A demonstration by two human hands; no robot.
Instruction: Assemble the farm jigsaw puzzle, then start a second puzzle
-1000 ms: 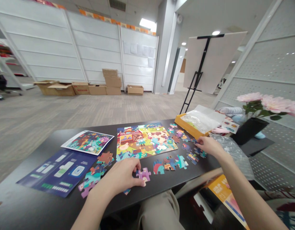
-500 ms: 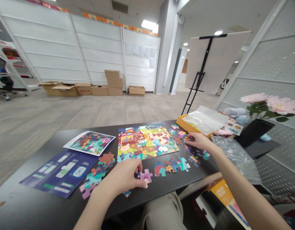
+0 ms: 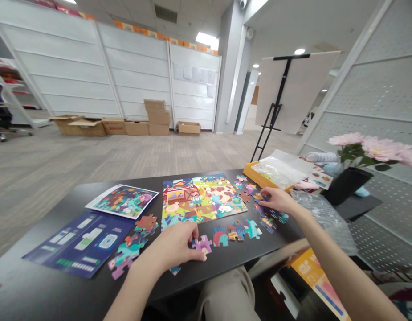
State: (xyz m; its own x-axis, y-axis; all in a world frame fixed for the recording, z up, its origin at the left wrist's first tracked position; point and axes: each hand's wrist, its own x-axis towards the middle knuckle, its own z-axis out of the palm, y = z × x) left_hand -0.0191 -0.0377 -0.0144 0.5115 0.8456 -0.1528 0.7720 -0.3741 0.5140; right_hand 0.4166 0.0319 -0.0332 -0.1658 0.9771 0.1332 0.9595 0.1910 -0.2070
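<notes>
My left hand [image 3: 179,243] pinches a purple puzzle piece [image 3: 202,246] between thumb and fingers, low over the black table near its front edge. On the right, my right hand [image 3: 278,199] has its thumb and fingertips closed on an orange and dark puzzle piece [image 3: 258,196] among the loose ones there. Between the hands, a farm puzzle [image 3: 202,198] with a barn and cow lies assembled. A row of loose pieces [image 3: 237,231] is in front of it. More pieces [image 3: 127,252] lie left of my left hand, and some [image 3: 268,224] are below my right hand.
A picture sheet [image 3: 124,200] and a dark blue leaflet [image 3: 79,243] lie on the table's left side. At the back right stands an open yellow box [image 3: 259,176] with plastic inside. Bubble wrap [image 3: 321,218] and a black vase [image 3: 348,185] of pink flowers are farther right.
The view has shifted slightly. Both hands stay at nearly the same places, the left with the purple piece, the right among the loose pieces.
</notes>
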